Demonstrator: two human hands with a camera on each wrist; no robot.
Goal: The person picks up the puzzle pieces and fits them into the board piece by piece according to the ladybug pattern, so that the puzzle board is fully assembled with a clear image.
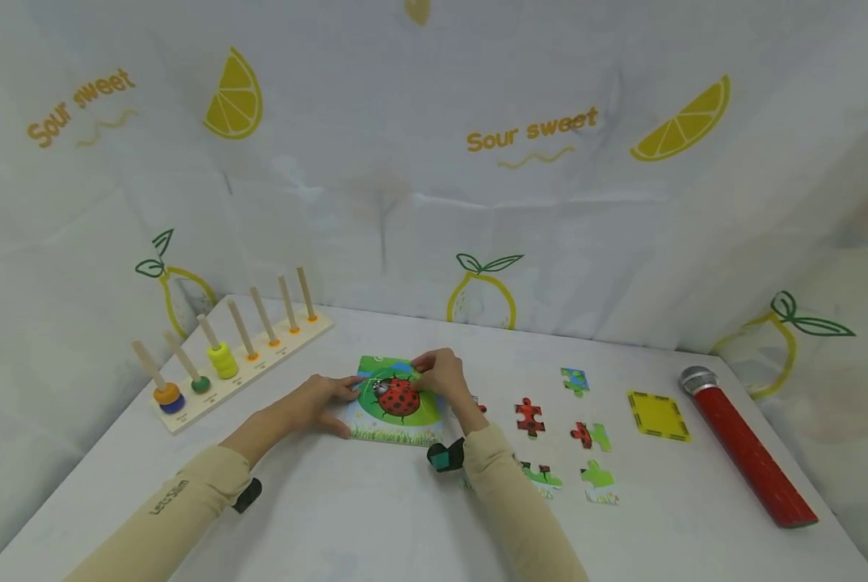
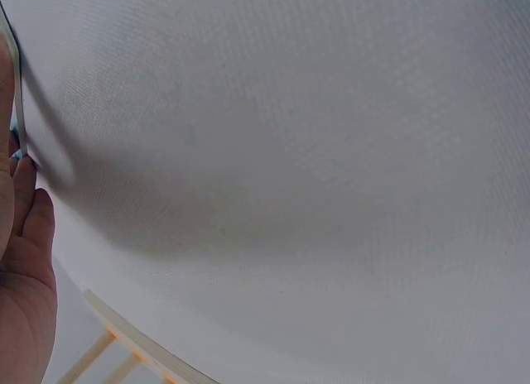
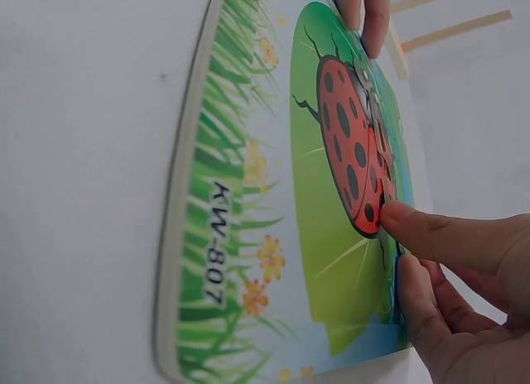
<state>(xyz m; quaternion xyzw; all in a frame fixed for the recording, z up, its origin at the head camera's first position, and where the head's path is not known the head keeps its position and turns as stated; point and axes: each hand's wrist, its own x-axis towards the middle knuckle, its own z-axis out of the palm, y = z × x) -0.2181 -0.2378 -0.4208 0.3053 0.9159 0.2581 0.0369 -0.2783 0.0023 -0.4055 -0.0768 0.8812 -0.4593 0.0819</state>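
The ladybug board [image 1: 398,428] lies flat on the white surface [image 1: 361,517], between my two hands. At its upper right, thumb and index finger of my right hand [image 1: 443,376] pinch a puzzle piece [image 1: 402,369] against the printed face; in the right wrist view, the thumb tip sits at the ladybug's rear. My left hand [image 1: 318,402] borders the board's left edge, thumb spread from the fingers, the thumb at the lower corner and fingertips touching higher up. Loose puzzle pieces [image 1: 529,418] lie right of the board, some partly covered by my right forearm. Farther right: a yellow square [image 1: 659,415], then a red microphone [image 1: 754,453]. Left rear: a peg stand [image 1: 241,374] carrying coloured rings.
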